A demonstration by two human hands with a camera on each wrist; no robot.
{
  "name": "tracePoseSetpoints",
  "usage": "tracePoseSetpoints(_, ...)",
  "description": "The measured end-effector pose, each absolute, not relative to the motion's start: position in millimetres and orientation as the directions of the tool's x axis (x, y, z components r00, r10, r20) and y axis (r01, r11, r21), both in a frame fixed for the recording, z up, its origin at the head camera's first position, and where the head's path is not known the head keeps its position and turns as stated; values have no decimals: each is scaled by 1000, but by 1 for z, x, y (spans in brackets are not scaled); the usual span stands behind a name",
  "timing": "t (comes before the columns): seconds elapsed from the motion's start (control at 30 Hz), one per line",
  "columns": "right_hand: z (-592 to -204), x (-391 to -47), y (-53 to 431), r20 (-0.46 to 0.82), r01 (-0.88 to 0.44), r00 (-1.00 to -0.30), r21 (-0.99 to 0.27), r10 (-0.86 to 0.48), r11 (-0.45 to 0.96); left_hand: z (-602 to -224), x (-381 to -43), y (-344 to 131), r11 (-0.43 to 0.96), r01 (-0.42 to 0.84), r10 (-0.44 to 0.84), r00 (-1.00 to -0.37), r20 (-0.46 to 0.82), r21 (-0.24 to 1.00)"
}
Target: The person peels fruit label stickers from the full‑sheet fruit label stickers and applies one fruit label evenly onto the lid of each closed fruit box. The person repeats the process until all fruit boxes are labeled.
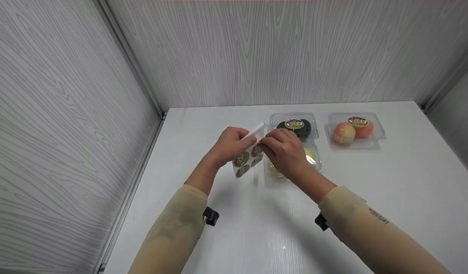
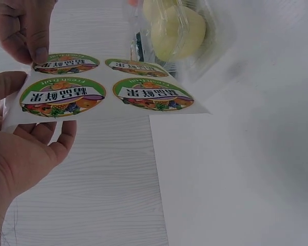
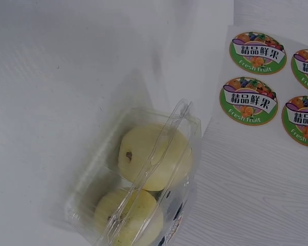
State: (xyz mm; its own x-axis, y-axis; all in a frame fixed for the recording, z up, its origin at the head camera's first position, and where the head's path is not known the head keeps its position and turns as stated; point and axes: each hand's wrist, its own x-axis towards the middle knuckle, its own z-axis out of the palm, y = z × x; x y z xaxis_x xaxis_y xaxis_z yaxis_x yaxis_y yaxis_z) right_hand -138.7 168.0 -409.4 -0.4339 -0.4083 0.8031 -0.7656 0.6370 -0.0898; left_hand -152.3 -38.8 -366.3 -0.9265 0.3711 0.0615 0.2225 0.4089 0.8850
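My left hand (image 1: 230,145) holds a white sheet of oval fruit stickers (image 2: 109,88) by one edge, tilted above the table. Green-rimmed stickers with fruit pictures show on it in both wrist views. At the sheet's upper part, my right hand (image 1: 289,154) pinches the edge of one sticker (image 2: 66,63) with thumb and fingers. Whether that sticker has lifted off the backing is hard to tell. Below and behind the right hand lies a clear plastic box (image 3: 100,166) with two pale yellow, pear-like fruits (image 3: 156,154), partly hidden in the head view.
Behind the pale fruit stands a clear box with dark fruit (image 1: 304,129) and an oval sticker (image 1: 294,123) on its lid. Farther right, another stickered box (image 1: 376,139) holds a peach-like fruit (image 1: 344,134) and an orange one (image 1: 365,130). Grey wood-grain walls (image 1: 237,57) enclose the white table (image 1: 173,152).
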Motion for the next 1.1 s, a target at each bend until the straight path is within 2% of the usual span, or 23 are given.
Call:
tracePoseSetpoints(0.53,-416,-134,169,773,-783,-443,-86,-455,616,-376,-155,-45,500,175,233,-970,62,848)
tracePoseSetpoints(1.1,-427,-124,170,781,-815,-408,-77,-473,575,-396,-162,-61,543,79,124,-992,13,836)
